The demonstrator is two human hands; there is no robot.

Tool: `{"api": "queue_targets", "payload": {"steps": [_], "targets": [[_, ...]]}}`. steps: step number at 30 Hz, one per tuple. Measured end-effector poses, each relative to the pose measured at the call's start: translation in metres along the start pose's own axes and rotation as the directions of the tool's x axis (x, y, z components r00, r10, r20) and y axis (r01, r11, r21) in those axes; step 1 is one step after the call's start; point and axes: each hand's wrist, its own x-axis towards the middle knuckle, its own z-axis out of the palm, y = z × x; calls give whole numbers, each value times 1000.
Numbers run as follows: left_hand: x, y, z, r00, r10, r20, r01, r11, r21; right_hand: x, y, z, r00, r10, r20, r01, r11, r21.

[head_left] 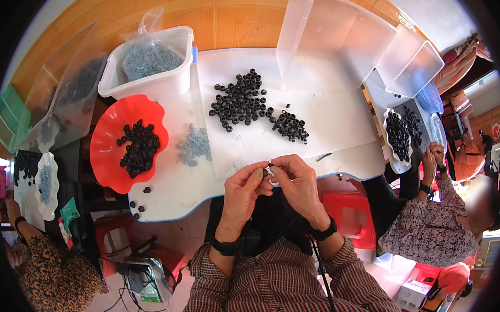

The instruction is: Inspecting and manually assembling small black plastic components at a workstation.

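Over the near edge of the white table my two hands meet. My left hand (243, 193) pinches a small black round piece (266, 173) between thumb and fingertips. My right hand (297, 183) is closed at the same spot, its fingertips against that piece; whether it grips a second part cannot be made out. Beyond my hands lie a large pile of black ring-shaped pieces (238, 102) and a smaller pile of black pieces (290, 127). Left of them is a scatter of small clear bluish pieces (194, 145).
A red scalloped bowl (102, 149) holds black pieces, with several loose ones beside it. Behind it stands a white tub (178, 86) with a bag of bluish pieces. Clear plastic bins (339, 40) stand at the back right. People sit at both sides; a red stool (350, 216) is at right.
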Motion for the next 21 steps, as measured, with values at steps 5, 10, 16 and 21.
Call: {"api": "queue_targets", "payload": {"steps": [5,10,16,21], "targets": [[-2,1,0,1000,19,-1,-19,1000,16,-1,-12,4,997,-75,-15,75,997,7],[-4,3,2,999,42,4,-42,999,32,-2,-10,4,996,-84,-18,85,995,56],[-7,10,7,999,34,11,-34,999,-4,-2,-15,2,995,94,20,-96,976,193],[-8,11,7,999,35,19,-35,999,-19,0,-19,-2,989,132,62,-143,957,250]]}}
